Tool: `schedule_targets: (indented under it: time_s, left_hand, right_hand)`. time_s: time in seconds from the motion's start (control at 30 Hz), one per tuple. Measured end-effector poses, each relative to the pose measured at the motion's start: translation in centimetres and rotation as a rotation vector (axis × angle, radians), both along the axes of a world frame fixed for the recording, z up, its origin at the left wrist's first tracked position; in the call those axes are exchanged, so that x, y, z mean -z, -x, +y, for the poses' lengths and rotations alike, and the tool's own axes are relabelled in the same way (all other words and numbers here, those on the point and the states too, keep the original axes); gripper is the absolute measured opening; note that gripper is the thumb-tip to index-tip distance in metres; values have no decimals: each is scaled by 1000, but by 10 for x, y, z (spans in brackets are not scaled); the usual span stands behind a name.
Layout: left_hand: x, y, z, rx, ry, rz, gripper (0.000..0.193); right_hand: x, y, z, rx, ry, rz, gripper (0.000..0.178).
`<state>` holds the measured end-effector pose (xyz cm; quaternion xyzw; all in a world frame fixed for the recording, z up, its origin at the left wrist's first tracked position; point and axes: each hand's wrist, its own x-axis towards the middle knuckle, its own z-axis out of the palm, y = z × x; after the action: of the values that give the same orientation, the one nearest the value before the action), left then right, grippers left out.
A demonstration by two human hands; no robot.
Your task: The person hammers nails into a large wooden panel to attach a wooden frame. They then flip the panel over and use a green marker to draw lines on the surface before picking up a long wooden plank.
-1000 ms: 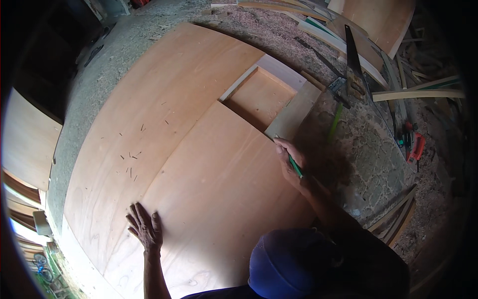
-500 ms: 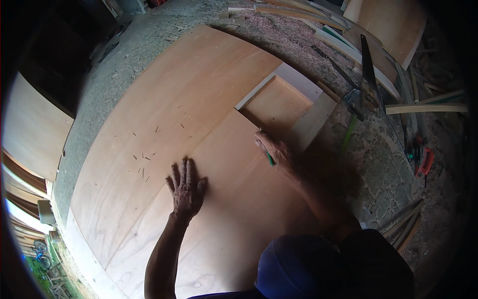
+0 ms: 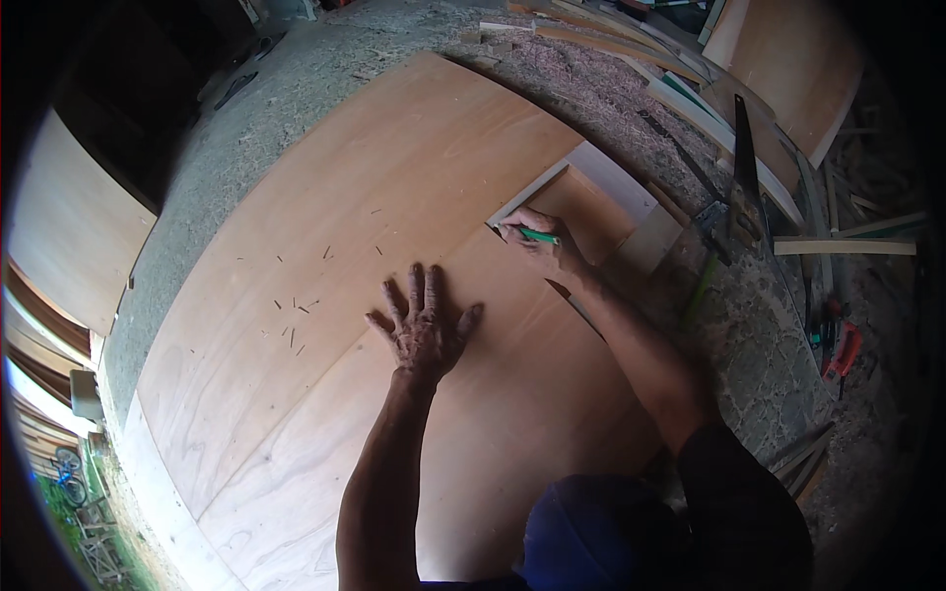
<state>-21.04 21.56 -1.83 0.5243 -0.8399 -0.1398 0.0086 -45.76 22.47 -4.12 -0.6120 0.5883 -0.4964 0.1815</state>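
A large plywood sheet (image 3: 345,197) lies before me. My left hand (image 3: 424,330) rests flat on it, fingers spread and holding nothing. At the near left corner of a raised wooden frame (image 3: 616,187) on the sheet's right side, my right hand (image 3: 547,258) grips a green pencil (image 3: 538,235); its tip is hidden by the fingers. A thin dark edge (image 3: 574,305) shows on the sheet beside my right forearm. Left of my left hand, several small nail-like pieces (image 3: 296,303) lie scattered on the plywood.
Beyond the frame on the right stands a handsaw (image 3: 745,148), among wood strips (image 3: 690,94). A red-handled tool (image 3: 843,347) lies on the rough floor (image 3: 759,325). Another board (image 3: 74,227) stands at the left, and a curved panel (image 3: 788,69) at the far right.
My right hand has moved up and left to the frame's corner with the pencil. My left hand has slid right and up, its fingers spread wider. The view has shifted slightly.
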Motion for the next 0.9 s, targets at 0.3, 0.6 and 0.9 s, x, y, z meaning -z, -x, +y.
schedule_targets:
  time_s: [0.3,0.6,0.9]
  left_hand:
    - [-6,8,4,-5,-24,64,96]
    - [5,-1,1,-18,60,87,93]
    - [0,-1,3,-37,29,77,95]
  right_hand:
    - [43,26,-31,-280,-169,-549,13]
    - [-29,23,52,4,-183,191,17]
    - [-6,32,156,46,-423,50,9]
